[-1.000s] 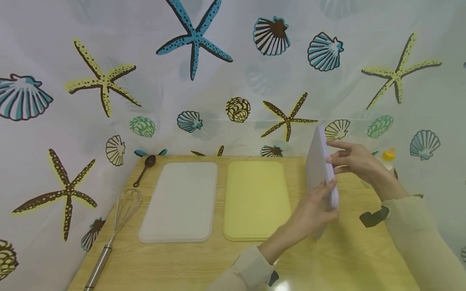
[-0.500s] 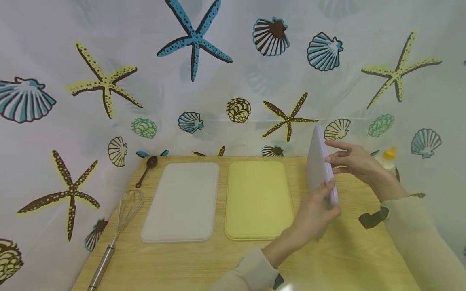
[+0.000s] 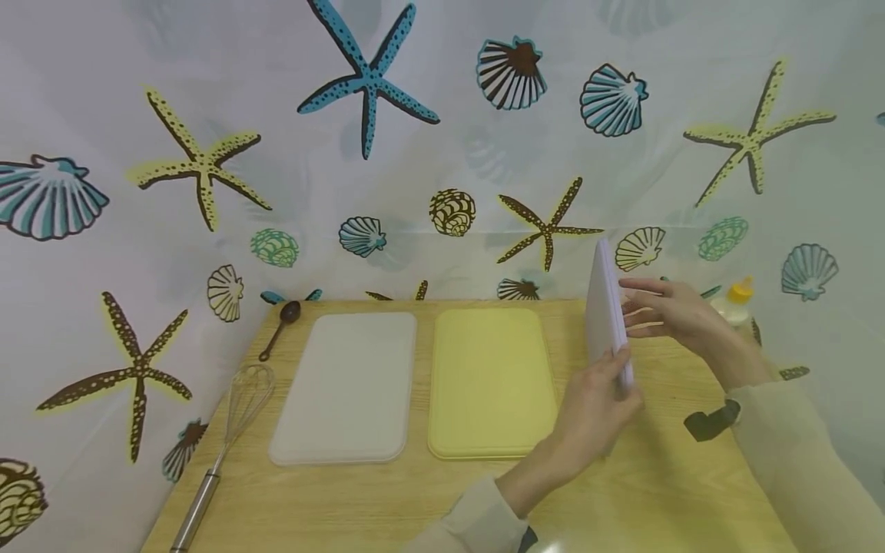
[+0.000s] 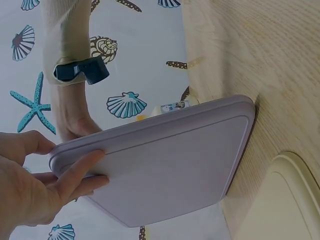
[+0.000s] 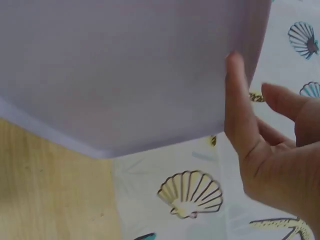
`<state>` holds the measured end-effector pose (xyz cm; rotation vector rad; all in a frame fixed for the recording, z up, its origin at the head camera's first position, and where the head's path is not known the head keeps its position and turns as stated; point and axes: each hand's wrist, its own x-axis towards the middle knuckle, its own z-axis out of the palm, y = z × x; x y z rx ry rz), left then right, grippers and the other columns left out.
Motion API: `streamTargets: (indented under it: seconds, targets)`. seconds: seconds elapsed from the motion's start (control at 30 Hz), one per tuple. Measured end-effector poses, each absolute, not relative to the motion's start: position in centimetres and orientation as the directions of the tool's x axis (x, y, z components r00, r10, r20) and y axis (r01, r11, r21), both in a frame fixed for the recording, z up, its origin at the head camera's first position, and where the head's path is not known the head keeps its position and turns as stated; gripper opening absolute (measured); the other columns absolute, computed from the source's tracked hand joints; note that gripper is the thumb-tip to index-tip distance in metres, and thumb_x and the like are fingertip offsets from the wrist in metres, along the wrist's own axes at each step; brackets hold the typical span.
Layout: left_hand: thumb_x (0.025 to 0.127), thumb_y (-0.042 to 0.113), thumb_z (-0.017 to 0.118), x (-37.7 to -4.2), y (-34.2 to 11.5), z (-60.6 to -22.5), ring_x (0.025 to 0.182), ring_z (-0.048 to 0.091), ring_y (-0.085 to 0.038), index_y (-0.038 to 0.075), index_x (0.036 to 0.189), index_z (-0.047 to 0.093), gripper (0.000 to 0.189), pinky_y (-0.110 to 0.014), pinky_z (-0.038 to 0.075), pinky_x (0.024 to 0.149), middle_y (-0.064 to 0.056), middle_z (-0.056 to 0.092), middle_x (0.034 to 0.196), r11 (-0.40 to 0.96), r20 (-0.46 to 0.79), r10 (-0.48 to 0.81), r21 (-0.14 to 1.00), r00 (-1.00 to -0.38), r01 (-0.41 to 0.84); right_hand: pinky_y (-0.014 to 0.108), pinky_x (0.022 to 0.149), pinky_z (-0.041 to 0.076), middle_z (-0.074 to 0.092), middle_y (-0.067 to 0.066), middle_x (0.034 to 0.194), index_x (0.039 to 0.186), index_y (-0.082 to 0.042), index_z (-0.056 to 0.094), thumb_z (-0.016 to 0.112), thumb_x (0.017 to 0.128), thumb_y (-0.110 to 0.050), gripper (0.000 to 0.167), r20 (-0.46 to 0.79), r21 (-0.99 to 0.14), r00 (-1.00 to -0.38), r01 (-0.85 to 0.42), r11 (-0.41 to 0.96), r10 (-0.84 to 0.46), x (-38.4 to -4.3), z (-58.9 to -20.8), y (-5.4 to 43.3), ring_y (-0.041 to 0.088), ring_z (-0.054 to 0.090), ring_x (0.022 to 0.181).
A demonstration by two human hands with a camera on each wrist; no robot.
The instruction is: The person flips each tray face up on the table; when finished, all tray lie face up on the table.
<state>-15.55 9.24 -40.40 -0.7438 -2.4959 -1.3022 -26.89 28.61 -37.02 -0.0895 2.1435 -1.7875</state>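
A lavender plastic board with rounded corners is held on edge at the right of the table, its lower edge at or near the wood. My left hand grips its near edge, thumb on one side and fingers on the other, as the left wrist view shows. On the board's right face, my right hand has its fingers extended, close to or touching the surface; its thumb stands apart from the board. Flat on the table lie a yellow board in the middle and a white board to its left.
A whisk and a dark brown spoon lie along the table's left side. Behind my right hand stands a bottle with a yellow cap. A shell-and-starfish curtain hangs behind the wooden table.
My right hand has loosened from the lavender board's edge and shifted slightly lower, its thumb off the rim. The left hand keeps its grip; the board is slightly more edge-on.
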Motion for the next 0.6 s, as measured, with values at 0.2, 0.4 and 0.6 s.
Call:
streamTargets:
  seconds: [0.2, 0.4, 0.6]
  targets:
    - [0.088, 0.006, 0.065, -15.5, 8.8, -40.6, 0.114, 0.059, -0.023, -0.002, 0.133, 0.054, 0.047, -0.015, 0.051, 0.082, -0.021, 0.056, 0.131, 0.491, 0.441, 0.313, 0.683, -0.841, 0.541, 0.038, 0.087, 0.055, 0.051, 0.030, 0.133, 0.147, 0.005, 0.028, 0.045, 0.102, -0.038, 0.065, -0.216, -0.942, -0.962, 0.161, 0.295, -0.166, -25.6, -42.1, 29.4, 0.037, 0.058, 0.116]
    - [0.086, 0.004, 0.065, -15.4, 8.3, -40.8, 0.112, 0.061, -0.019, -0.004, 0.131, 0.056, 0.046, -0.012, 0.049, 0.083, -0.018, 0.059, 0.129, 0.484, 0.449, 0.297, 0.690, -0.843, 0.538, 0.048, 0.094, 0.051, 0.038, 0.033, 0.142, 0.146, 0.009, 0.028, 0.040, 0.104, -0.029, 0.058, -0.236, -0.891, -0.971, 0.198, 0.409, -0.043, -24.0, -47.7, 28.3, 0.047, 0.045, 0.126]
    - [0.085, 0.000, 0.066, -15.4, 7.8, -41.2, 0.103, 0.065, -0.017, -0.005, 0.129, 0.056, 0.046, -0.007, 0.047, 0.081, -0.020, 0.060, 0.127, 0.466, 0.495, 0.269, 0.684, -0.826, 0.561, 0.063, 0.102, 0.036, 0.031, 0.041, 0.141, 0.145, 0.014, 0.018, 0.038, 0.104, -0.025, 0.061, -0.261, -0.816, -0.961, 0.165, 0.555, -0.097, -23.7, -50.4, 27.6, 0.056, 0.034, 0.128]
